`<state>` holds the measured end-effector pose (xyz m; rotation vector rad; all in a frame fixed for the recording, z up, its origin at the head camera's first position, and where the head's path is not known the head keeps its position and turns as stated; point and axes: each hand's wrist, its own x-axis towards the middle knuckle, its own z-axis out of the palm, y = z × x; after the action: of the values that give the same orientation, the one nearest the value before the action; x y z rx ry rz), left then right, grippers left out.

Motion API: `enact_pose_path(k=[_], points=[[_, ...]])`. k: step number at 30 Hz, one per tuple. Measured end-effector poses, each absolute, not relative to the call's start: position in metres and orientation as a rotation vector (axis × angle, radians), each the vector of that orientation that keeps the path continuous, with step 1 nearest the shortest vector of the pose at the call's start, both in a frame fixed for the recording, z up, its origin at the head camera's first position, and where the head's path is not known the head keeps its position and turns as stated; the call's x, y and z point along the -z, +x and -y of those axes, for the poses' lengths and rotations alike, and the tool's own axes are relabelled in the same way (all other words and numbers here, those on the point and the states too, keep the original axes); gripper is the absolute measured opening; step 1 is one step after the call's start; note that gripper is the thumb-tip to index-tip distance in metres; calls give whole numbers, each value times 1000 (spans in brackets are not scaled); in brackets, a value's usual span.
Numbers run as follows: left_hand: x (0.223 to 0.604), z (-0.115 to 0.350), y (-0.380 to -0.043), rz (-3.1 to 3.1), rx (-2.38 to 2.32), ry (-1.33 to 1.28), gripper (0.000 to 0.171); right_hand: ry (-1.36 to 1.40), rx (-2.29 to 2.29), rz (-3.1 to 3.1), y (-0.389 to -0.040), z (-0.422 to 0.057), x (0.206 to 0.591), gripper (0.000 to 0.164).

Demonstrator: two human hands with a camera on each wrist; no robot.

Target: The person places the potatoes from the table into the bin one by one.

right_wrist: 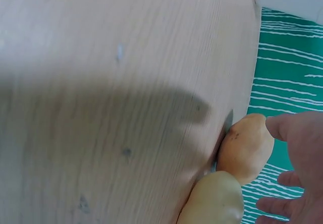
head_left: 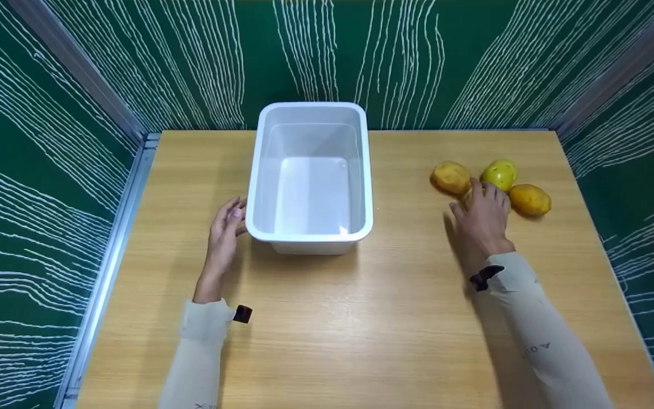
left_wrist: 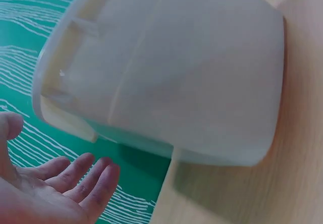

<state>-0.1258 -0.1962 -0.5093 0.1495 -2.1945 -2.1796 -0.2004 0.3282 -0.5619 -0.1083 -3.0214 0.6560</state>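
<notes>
A white plastic bin (head_left: 309, 243) stands upright on the table. My left hand (head_left: 226, 233) is beside its left wall, fingers loosely extended under the rim's level; in the left wrist view the palm (left_wrist: 55, 193) shows bare beside the bin's wall (left_wrist: 192, 72). At the right, my right hand (head_left: 483, 218) reaches over a cluster with fingers spread. A pale yellow oval piece (right_wrist: 214, 201) is partly hidden beneath it. Around it lie a brownish-yellow potato (head_left: 451, 177), a yellow-green round piece (head_left: 499, 174) with dark spots, and an orange-yellow potato-like piece (head_left: 530, 200).
The wooden table (head_left: 327, 318) is bounded by green walls (head_left: 349, 57) with white wavy lines at the back and sides. A metal rail (head_left: 105, 272) runs along the left edge. Dark wrist devices sit on both sleeves (head_left: 199, 352).
</notes>
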Motion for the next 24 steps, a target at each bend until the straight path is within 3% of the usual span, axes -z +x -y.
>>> enact_pose_path(k=[24], points=[[493,181,-114,2117,2237,207,50,-46,-546,3067,-228,-338,565,70]])
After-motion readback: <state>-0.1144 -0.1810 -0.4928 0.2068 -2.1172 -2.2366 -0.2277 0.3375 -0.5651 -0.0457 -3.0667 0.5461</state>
